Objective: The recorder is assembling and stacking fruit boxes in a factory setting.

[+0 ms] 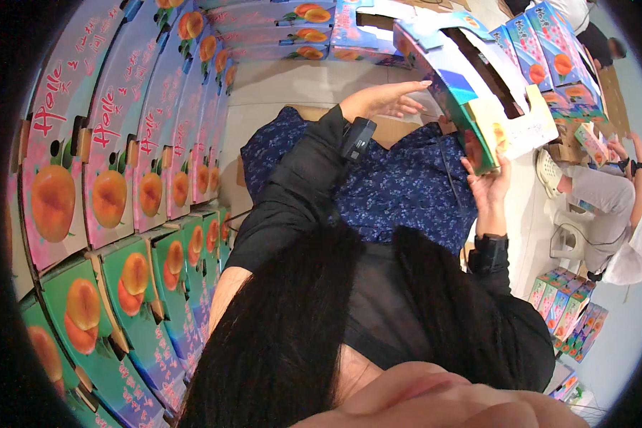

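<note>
Cardboard box (471, 85), blue and green with peach pictures, sits half-folded above the lap; right hand (488, 187) grips its lower corner, left hand (385, 100) lies flat, fingers spread, against its side. Pink and green peach boxes (114, 192) stand stacked left.

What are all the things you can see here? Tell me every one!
Open fruit box: one, blue and green with peach pictures, held up in the upper middle between both hands.
Stacked fruit boxes: many, pink above and green below, in a wall along the left.
More fruit boxes: several, pink and blue, along the top.
Small boxes: a cluster, pink, green and blue, on the floor at lower right.
Another person: one, in light clothes, seated at the right edge.
White shoe: one, by that person.
Floor: pale, upper middle.
Blue flowered skirt: one, centre.
Left hand: flat against the box's side, black sleeve.
Right hand: gripping the box's lower corner.
</note>
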Demonstrator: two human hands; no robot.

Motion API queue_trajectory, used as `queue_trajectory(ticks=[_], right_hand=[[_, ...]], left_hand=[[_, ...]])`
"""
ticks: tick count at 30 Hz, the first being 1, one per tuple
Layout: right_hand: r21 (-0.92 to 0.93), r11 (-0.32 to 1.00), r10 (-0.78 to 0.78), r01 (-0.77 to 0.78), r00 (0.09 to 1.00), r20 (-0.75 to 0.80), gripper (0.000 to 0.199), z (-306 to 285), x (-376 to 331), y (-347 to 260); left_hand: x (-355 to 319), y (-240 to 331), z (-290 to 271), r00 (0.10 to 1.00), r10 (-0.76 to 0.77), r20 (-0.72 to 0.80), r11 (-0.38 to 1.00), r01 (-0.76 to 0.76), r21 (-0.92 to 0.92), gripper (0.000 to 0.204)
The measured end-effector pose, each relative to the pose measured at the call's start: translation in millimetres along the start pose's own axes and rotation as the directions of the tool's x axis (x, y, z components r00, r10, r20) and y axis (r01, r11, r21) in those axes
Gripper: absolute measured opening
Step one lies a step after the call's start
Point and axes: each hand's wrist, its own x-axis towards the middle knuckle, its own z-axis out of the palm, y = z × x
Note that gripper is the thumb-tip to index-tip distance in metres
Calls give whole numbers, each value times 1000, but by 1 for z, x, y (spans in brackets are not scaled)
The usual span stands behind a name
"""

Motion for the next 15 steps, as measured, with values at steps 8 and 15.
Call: queue_trajectory(ticks=[8, 15], right_hand=[[-16, 999, -49, 48, 996, -69, 65, 32, -7, 73], [-335, 941, 142, -51, 957, 254, 73, 61, -44, 85]], left_hand=[[32, -56, 46, 980, 169, -102, 984, -175, -43, 83], [42, -58, 4, 950, 280, -134, 900, -309, -308, 94]])
